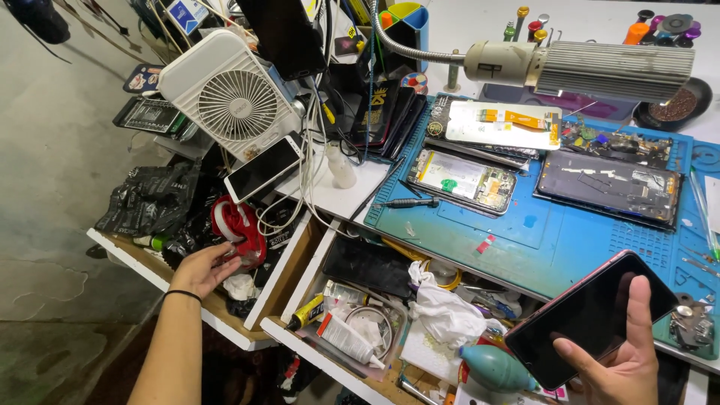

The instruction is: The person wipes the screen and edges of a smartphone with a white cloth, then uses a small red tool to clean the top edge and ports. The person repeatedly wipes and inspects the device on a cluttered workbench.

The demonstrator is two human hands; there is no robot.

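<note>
Here, the right hand (pixel 619 360) grips a dark phone (pixel 592 316) over the desk's front edge by the blue mat (pixel 540 247), while the left hand (pixel 201 268), fingers loosely open, reaches into the crowded left drawer (pixel 225 319), touching a red-and-white bundle (pixel 238 229).

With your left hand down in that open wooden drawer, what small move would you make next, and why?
Probably close the left hand on the red-and-white bundle in the open wooden drawer: its fingertips already touch it amid black bags, while the right hand holds the dark rectangular phone.
</note>
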